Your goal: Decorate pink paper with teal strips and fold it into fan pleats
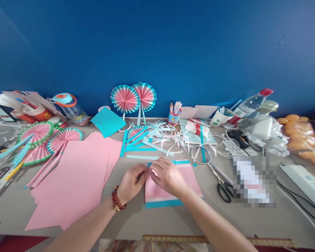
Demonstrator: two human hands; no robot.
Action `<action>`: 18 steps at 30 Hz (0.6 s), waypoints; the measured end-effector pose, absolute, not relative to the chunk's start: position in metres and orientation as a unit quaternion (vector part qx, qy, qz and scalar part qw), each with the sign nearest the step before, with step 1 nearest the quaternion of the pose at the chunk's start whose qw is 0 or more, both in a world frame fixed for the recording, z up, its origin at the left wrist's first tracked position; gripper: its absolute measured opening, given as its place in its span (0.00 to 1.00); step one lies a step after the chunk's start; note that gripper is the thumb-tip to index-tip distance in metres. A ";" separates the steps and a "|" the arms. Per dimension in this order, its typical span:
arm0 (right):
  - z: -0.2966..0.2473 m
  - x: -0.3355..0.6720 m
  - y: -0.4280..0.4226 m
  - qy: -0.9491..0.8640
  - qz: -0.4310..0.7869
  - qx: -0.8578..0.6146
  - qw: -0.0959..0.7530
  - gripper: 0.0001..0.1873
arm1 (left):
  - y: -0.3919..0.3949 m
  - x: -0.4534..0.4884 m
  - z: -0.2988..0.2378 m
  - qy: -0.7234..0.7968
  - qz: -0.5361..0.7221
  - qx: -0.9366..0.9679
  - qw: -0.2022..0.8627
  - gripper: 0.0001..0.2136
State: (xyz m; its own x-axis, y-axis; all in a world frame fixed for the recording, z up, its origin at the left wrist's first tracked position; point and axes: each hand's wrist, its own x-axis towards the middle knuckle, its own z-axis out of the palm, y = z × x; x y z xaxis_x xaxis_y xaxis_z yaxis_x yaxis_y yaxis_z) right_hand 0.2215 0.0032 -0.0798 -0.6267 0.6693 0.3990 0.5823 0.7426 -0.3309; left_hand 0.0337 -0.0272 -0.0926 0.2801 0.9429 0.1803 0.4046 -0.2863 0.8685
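Blue wall (157, 42) across the back; grey tabletop (136, 225) below, crowded along the far side; to the left, a fanned pile of pink paper (70, 175), best left lying flat; just right of the pile, flat in front, a pink sheet (160, 191) with a blue band (165, 203) along the near edge and a similar one at the far edge; beyond, by the wall, two pleated paper fans (125, 99) upright, overlapping; over the sheet's upper part, right hand (170, 175), curled in toward the far left corner; at the same corner, left hand (132, 182); both together, apparently pinched on the paper there, exact overlap of the tips hidden; probably a narrow fold along the left edge, not certain from here; line up the bands before pressing; pin the sheet lightly with the right palm; crease from far corner to near in one even stroke; avoid tugging, likely to skew the edge; leave scissors (217, 176) clear to the right; keep the pale blue strip (141, 157) beyond from slipping under; watch the beaded bracelet (117, 199) on the left wrist, liable to dent paper.
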 end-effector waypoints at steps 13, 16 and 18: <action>-0.079 0.224 0.006 -0.911 0.084 -0.333 0.229 0.12 | -0.028 0.034 -0.094 0.486 0.361 0.704 0.371 0.10; -0.080 0.224 0.006 -0.910 0.094 -0.334 0.229 0.10 | -0.028 0.034 -0.095 0.487 0.361 0.702 0.374 0.10; -0.079 0.224 0.006 -0.908 0.102 -0.335 0.230 0.09 | -0.028 0.034 -0.095 0.484 0.366 0.699 0.377 0.09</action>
State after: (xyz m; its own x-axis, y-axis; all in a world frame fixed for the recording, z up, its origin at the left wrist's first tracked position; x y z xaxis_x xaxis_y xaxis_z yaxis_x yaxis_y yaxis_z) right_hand 0.2244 0.0059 -0.0788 -0.6707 0.6548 0.3485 0.5610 0.7552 -0.3392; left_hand 0.0340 -0.0280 -0.0947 0.2630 0.9537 0.1461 0.4017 -0.2459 0.8821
